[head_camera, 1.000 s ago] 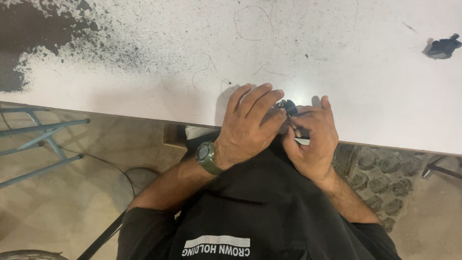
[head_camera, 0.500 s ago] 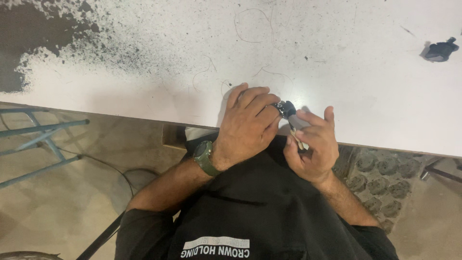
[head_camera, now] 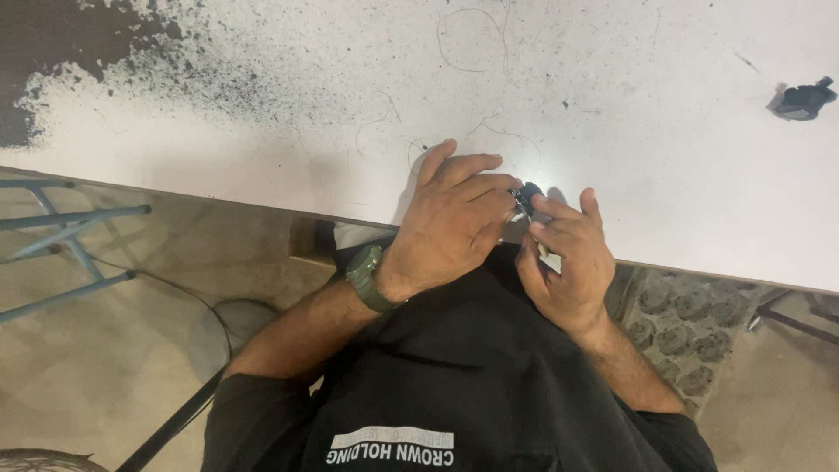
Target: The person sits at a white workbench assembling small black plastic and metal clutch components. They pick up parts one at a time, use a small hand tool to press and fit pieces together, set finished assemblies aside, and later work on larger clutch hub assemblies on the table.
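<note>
At the near edge of the white surface [head_camera: 262, 175], the left hand [head_camera: 450, 218] and right hand [head_camera: 568, 258] meet, fingers [head_camera: 472, 179] curled, pinching a small dark part [head_camera: 527, 197] between them; another dark piece [head_camera: 804, 99] lies well apart, far right of the hands; a green watch [head_camera: 367, 278] sits on the left wrist.

small dark part [head_camera: 527, 197] mostly hidden by hands

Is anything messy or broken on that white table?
Yes. The white table has lost its coating at the far left corner: a dark worn patch fades into black speckles. Thin stray wires curl across it. A small black part lies alone at the far right.
</note>
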